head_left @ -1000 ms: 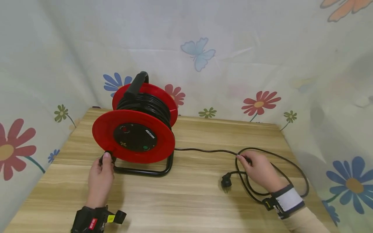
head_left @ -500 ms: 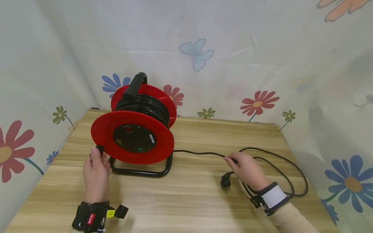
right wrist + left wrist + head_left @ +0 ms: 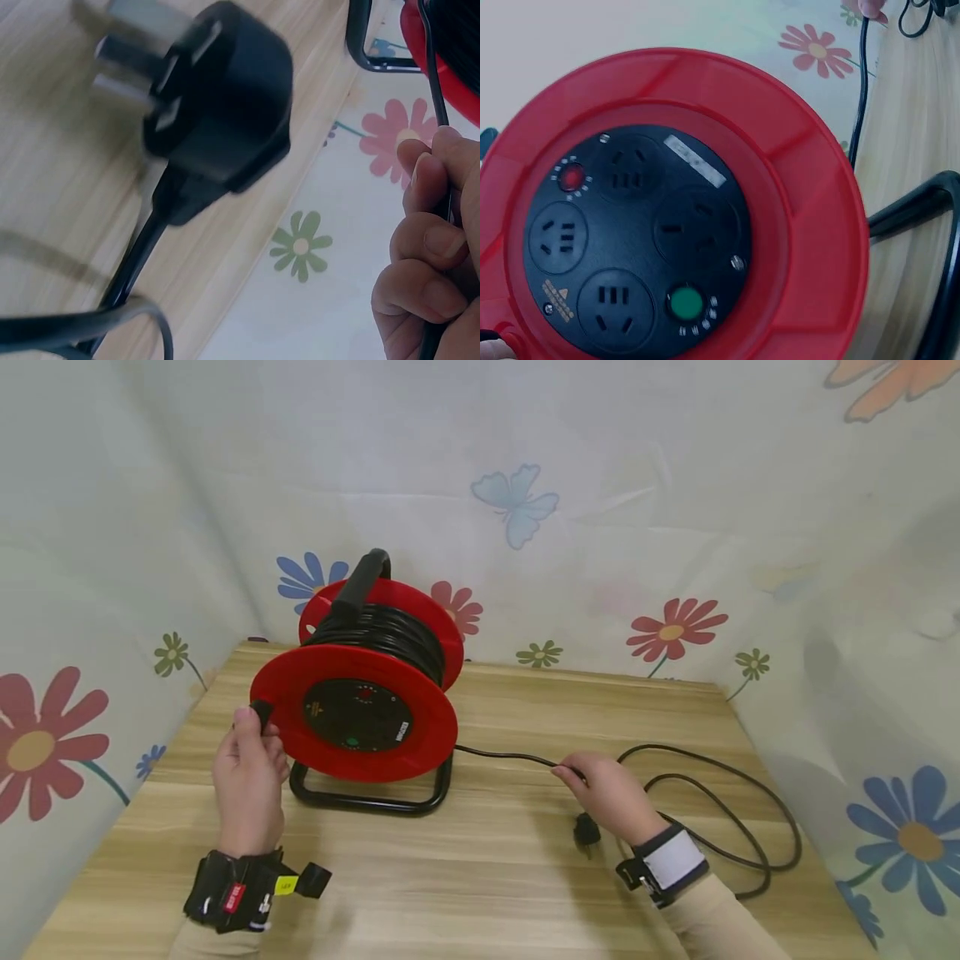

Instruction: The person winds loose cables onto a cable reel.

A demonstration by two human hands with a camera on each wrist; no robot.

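Note:
A red cable reel stands on a black tube frame, black cable wound thick between its two discs. Its front disc carries a black socket panel with a red and a green button. My left hand grips the small black crank knob at the disc's left edge. To the right of the reel, my right hand pinches the black cable, which runs from the reel to the fingers. Close to that hand is the black plug, its metal pins sticking out.
Loose cable lies in loops on the wooden table to the right of my right hand. A black carry handle tops the reel. Behind and at both sides hangs a flower-printed sheet.
My left hand has moved the crank knob up along the left side, and the disc has turned. My right hand has come left toward the reel with the cable, and the loops have shifted.

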